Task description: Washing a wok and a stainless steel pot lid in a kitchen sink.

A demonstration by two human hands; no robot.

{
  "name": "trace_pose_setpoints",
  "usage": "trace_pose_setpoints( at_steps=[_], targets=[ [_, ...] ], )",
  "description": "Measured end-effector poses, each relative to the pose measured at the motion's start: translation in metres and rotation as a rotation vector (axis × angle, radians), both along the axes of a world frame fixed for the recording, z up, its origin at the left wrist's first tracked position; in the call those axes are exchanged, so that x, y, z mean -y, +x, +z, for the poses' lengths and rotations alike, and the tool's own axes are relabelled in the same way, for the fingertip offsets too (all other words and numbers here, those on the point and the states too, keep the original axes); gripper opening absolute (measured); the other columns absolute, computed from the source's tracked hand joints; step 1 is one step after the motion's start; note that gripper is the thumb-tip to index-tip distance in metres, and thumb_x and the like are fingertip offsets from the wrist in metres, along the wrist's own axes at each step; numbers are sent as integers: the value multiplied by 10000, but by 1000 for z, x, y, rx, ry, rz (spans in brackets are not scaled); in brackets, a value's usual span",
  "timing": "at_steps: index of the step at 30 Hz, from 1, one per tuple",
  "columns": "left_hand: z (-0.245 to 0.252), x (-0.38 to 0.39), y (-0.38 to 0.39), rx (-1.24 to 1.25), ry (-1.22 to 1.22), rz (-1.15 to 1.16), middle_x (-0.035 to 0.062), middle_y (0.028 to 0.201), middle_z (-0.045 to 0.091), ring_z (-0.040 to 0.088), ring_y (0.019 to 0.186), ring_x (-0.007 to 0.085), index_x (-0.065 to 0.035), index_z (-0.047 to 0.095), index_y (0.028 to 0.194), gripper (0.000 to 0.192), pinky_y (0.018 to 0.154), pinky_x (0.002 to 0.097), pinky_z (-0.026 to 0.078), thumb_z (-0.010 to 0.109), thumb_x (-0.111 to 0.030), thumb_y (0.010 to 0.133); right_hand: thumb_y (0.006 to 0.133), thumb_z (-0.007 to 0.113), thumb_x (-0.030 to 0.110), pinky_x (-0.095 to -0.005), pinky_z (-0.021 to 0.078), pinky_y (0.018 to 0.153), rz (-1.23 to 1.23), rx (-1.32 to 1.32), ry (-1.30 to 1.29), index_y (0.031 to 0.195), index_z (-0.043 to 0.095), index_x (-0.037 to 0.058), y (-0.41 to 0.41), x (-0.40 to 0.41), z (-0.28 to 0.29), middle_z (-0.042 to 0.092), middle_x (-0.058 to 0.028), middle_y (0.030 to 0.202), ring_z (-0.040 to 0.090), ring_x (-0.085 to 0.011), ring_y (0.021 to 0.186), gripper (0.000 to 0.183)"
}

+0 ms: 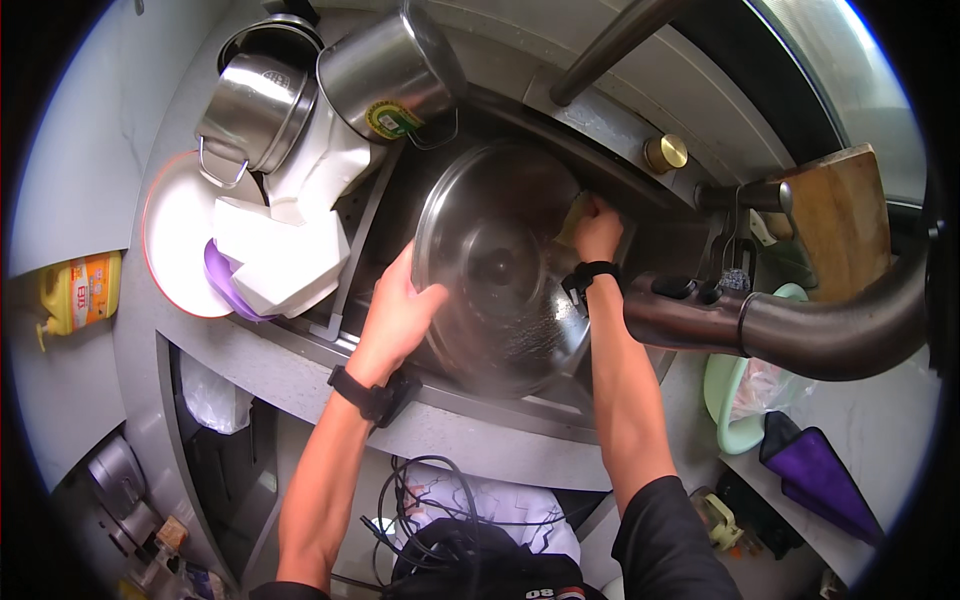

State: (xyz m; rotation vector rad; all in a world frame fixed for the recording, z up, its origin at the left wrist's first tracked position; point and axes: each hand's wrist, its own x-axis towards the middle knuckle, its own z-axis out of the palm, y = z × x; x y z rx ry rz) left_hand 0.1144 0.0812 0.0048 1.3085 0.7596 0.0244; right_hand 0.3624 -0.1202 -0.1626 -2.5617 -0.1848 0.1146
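A large round glass or clear lid-like vessel point(499, 277) with a concentric ring at its centre is held over the dark sink point(390, 217); part of its surface looks wet. My left hand point(401, 311) grips its left rim, thumb on the near face. At the upper right of it, my right hand point(598, 229) holds a yellowish-green sponge or cloth point(574, 217) against it; the fingers are partly hidden. The dark metal faucet point(690, 315) reaches in from the right, its head beside my right wrist.
Stainless steel pots point(386, 71), white bowls point(289, 262), a purple bowl point(229, 277) and a red-rimmed basin point(169, 232) crowd the left. On the right are a wooden cutting board point(844, 217), a green basin point(724, 420) and a purple cloth point(821, 472). Cables point(427, 510) hang before my body.
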Motion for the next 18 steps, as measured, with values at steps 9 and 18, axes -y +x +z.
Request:
trace_pose_setpoints(
  at_steps=[9, 18],
  targets=[
    [1, 8, -11, 85, -46, 95, 91, 1284, 665, 617, 1183, 159, 41, 533, 1422, 607, 1063, 299, 457, 560, 107, 819, 993, 639, 327, -434, 519, 983, 61, -215, 90, 1310, 687, 46, 14, 3, 0, 702, -273, 1216, 667, -428, 1172, 427],
    [-32, 6, -39, -90, -194, 291, 115, 1277, 666, 642, 1155, 208, 40, 545, 1389, 548, 1024, 329, 487, 554, 102, 845, 1003, 625, 247, -422, 495, 1018, 419, -122, 140, 1341, 617, 1, 44, 7, -19, 673, -275, 1269, 641, -416, 1194, 418]
  ],
)
